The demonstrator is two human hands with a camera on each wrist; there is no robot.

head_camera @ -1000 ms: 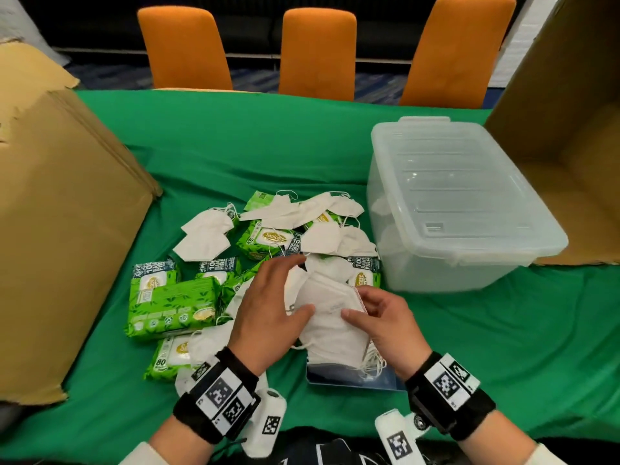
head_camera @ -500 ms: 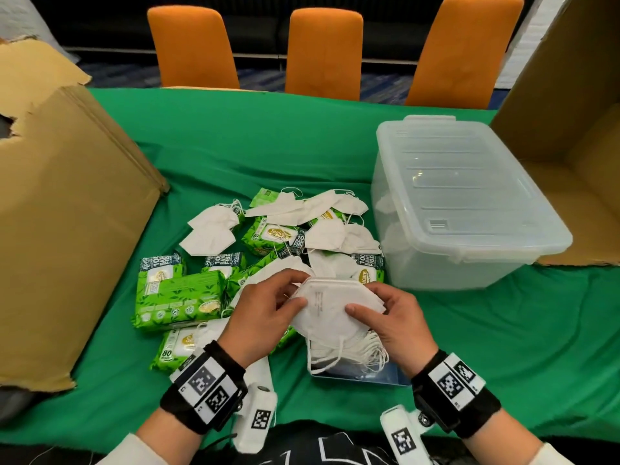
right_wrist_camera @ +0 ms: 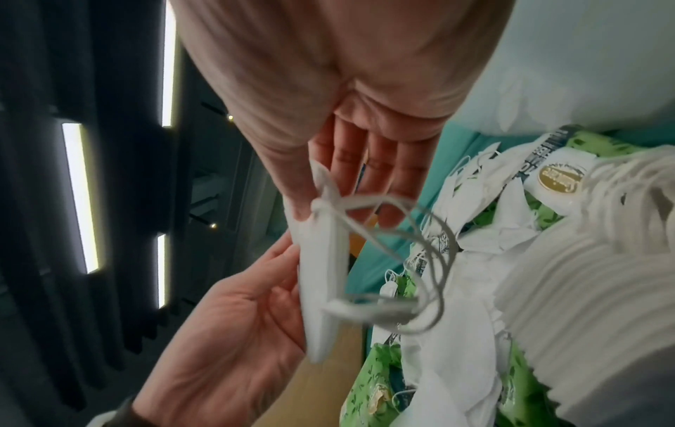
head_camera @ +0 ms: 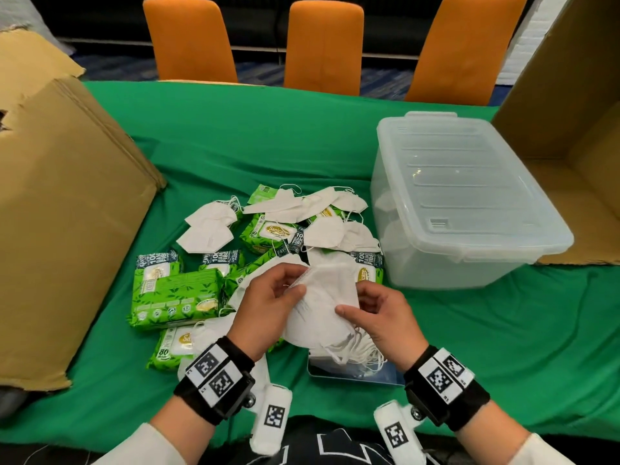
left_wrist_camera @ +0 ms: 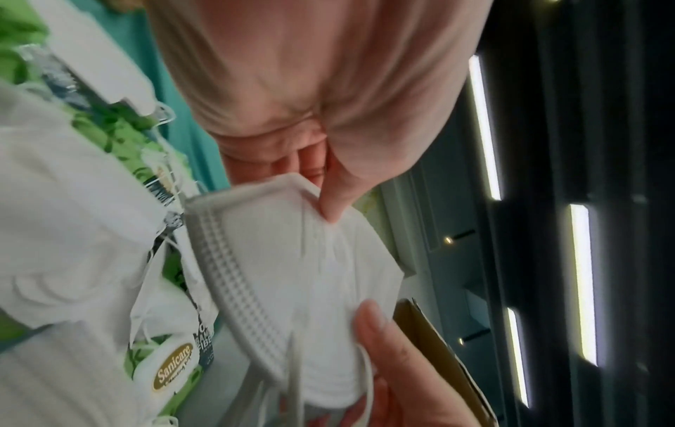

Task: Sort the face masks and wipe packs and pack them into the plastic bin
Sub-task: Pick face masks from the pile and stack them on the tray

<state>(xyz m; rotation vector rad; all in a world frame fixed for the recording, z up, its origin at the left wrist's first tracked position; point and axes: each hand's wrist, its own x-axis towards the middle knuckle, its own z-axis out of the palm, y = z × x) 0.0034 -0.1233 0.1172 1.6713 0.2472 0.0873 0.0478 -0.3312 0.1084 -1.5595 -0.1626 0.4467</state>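
Observation:
Both hands hold one white folded face mask [head_camera: 330, 286] just above a stack of masks [head_camera: 322, 333] near the table's front edge. My left hand [head_camera: 298, 280] pinches its left edge between thumb and fingers [left_wrist_camera: 336, 196]. My right hand [head_camera: 350, 300] pinches its right side, where the ear loops [right_wrist_camera: 420, 239] dangle. In the right wrist view the mask [right_wrist_camera: 321, 274] shows edge-on. Green wipe packs [head_camera: 174, 290] and loose masks [head_camera: 208, 226] lie mixed behind and left of the hands. The clear plastic bin [head_camera: 463, 196] stands at the right with its lid on.
A large cardboard box [head_camera: 60, 209] lies on its side at the left, and another open box [head_camera: 570, 135] stands behind the bin. The stack rests on a clear plastic sleeve [head_camera: 355, 375]. Orange chairs [head_camera: 323, 45] line the far edge of the green tablecloth [head_camera: 268, 139].
The hands went from resting on the mask stack to lifting the top mask and tilting it up between them. The pile and bin have not moved.

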